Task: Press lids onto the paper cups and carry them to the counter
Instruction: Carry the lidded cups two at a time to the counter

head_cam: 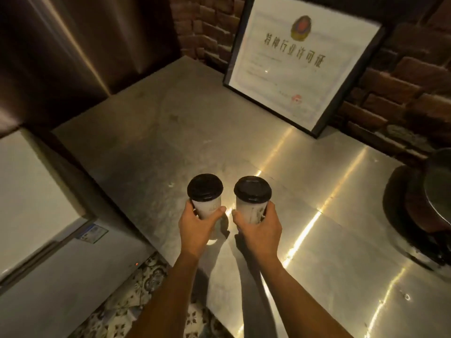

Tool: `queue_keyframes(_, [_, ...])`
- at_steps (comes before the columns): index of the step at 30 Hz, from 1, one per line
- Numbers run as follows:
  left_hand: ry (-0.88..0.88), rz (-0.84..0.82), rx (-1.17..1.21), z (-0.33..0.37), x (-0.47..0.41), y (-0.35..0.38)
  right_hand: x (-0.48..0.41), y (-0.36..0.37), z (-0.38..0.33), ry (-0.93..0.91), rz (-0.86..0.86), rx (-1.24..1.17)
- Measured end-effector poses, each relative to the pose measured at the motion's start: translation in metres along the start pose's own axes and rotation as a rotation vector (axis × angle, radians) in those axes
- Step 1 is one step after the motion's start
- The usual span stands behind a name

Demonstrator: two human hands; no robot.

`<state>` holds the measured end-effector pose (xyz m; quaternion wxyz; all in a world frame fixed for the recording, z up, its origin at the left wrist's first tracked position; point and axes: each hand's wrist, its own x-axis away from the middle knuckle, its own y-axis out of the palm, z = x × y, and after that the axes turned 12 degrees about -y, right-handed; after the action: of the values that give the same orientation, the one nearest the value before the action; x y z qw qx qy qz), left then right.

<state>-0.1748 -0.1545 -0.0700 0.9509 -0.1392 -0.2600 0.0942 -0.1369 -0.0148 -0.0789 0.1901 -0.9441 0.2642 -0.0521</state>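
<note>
Two white paper cups with black lids stand side by side over the metal counter (195, 123). My left hand (196, 226) is wrapped around the left cup (207, 207), whose lid (205, 186) sits on its rim. My right hand (260, 229) grips the right cup (249, 209), also capped with a black lid (252, 189). Both cups are upright and close together, almost touching. Whether their bases rest on the counter I cannot tell; my fingers hide the lower parts.
A framed certificate (300, 62) leans against the brick wall (402, 89) at the back. A dark round pot (429, 198) sits at the right edge. A steel fridge (36, 215) stands left, with patterned floor tiles (136, 301) below the counter's edge.
</note>
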Motion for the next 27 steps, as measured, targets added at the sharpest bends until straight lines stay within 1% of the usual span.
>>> queue_keyframes(4, [0.031,0.071,0.076,0.019,0.002,-0.052,0.000,0.033,-0.048,-0.124,-0.090,0.015])
queue_keyframes(8, [0.044,0.219,0.160,0.028,0.020,-0.129,0.025,0.072,-0.103,-0.258,-0.209,-0.001])
queue_keyframes(10, [0.038,0.300,0.206,0.025,0.036,-0.179,0.052,0.093,-0.134,-0.323,-0.284,-0.023])
queue_keyframes(13, [0.080,0.423,0.246,0.010,0.068,-0.257,0.106,0.121,-0.175,-0.427,-0.400,-0.051])
queue_keyframes(16, [0.105,0.585,0.289,-0.019,0.119,-0.344,0.183,0.150,-0.216,-0.491,-0.537,-0.141])
queue_keyframes(18, [0.124,0.662,0.327,-0.043,0.157,-0.397,0.238,0.167,-0.238,-0.530,-0.612,-0.180])
queue_keyframes(22, [0.114,0.830,0.379,-0.116,0.257,-0.508,0.383,0.194,-0.281,-0.648,-0.750,-0.253])
queue_keyframes(27, [0.114,1.051,0.429,-0.213,0.400,-0.622,0.571,0.213,-0.312,-0.737,-0.919,-0.347])
